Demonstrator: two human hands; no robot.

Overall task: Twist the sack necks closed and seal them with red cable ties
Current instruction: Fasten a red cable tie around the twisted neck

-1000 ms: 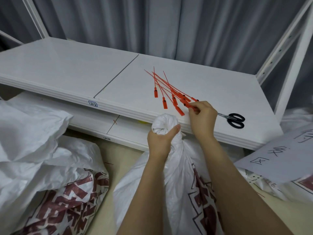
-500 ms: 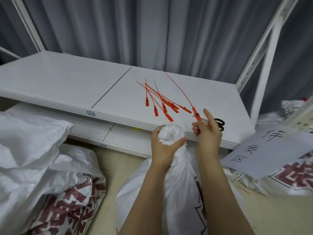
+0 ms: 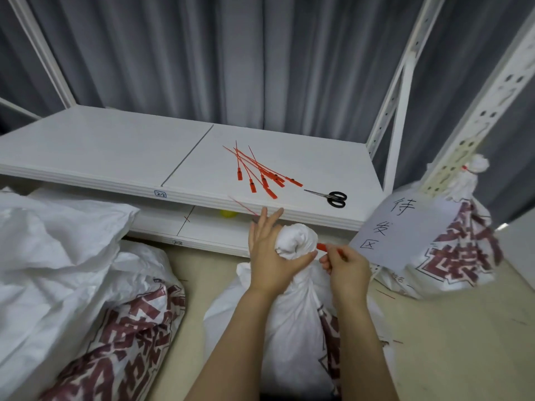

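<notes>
Since 1 second ago the right hand (image 3: 347, 267) has left the spare ties (image 3: 260, 175) on the shelf (image 3: 101, 149) and carried 1 cable tie (image 3: 322, 246) down to the sack neck (image 3: 295, 241). Its block head now sits at the neck's 3 o'clock side, pinched between thumb and fingertips. A thin red tail shows at 11 o'clock, beyond the left hand (image 3: 269, 259); the tie appears to run behind the neck, though that stretch is hidden. The left hand's fingers, wrapped half a second ago, now stand straight, while its thumb stays hooked under the twisted bulb and clamps it. Judgement: twisting is done on this sack (image 3: 275, 328); threading tail through head and cinching remain. The neck is crumpled white woven plastic, bunched into a rounded knob above a soft, creased body printed in dark red. The ties are slim, stiff, glossy strips with rectangular heads. Steel scissors (image 3: 333, 196) with black handles lie at 1 o'clock; a sealed sack (image 3: 474, 227) stands at 3 o'clock; slack sacks (image 3: 72, 270) slump at 9 o'clock.
</notes>
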